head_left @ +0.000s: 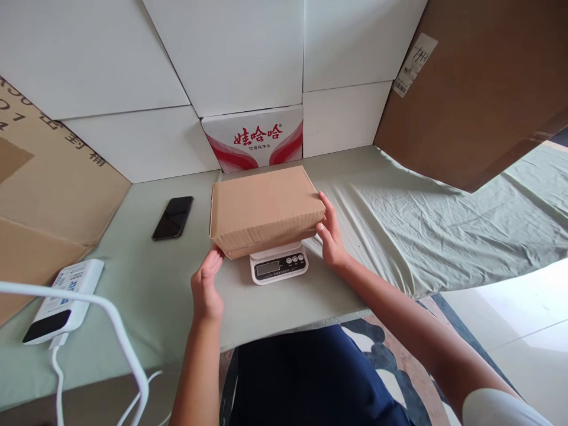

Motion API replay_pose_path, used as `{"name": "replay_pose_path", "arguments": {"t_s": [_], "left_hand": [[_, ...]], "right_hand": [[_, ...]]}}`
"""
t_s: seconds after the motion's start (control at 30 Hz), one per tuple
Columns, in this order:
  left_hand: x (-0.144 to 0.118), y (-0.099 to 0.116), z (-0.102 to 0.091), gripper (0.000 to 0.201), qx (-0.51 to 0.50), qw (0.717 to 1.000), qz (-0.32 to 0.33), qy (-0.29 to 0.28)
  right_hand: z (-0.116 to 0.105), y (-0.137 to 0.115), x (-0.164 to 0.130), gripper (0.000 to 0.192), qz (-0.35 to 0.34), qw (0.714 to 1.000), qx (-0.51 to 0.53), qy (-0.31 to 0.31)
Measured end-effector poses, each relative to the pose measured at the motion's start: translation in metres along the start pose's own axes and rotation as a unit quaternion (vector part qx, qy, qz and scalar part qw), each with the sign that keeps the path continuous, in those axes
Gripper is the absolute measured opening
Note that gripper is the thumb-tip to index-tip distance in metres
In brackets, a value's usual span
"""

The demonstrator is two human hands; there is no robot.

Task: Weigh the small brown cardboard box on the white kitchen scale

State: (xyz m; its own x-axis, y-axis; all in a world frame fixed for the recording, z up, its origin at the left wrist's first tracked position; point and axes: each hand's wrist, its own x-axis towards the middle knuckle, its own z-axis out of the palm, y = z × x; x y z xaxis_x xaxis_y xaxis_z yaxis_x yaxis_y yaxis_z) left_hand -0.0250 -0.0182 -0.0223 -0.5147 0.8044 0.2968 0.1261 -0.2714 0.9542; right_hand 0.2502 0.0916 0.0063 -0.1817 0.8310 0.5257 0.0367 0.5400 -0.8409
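A closed brown cardboard box (266, 204) sits over a white digital kitchen scale (280, 266), hiding most of its platform. The front panel with its display and buttons shows below the box; no reading can be made out. My left hand (207, 284) supports the box at its lower left corner, with the fingertips hidden underneath. At the other end my right hand (331, 234) grips the right side, thumb at the front and fingers along the edge. Whether the box's weight rests on the scale, I cannot tell.
On the green cloth (355, 207) lies a black phone (173, 218) to the left. A white power bank (66, 302) with a white cable (119, 331) is nearer the left edge. White panels (248, 53), a red-and-white carton (261, 139) and large brown cardboard (479, 89) enclose the back and sides.
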Motion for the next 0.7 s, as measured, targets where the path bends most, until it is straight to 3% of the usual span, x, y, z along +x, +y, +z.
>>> {"name": "replay_pose_path", "arguments": {"t_s": [0.7], "left_hand": [[0.0006, 0.0088, 0.0054, 0.083, -0.014, 0.999, 0.02, 0.024]], "right_hand": [[-0.0016, 0.003, -0.0001, 0.074, -0.009, 1.0, -0.01, 0.005]]}}
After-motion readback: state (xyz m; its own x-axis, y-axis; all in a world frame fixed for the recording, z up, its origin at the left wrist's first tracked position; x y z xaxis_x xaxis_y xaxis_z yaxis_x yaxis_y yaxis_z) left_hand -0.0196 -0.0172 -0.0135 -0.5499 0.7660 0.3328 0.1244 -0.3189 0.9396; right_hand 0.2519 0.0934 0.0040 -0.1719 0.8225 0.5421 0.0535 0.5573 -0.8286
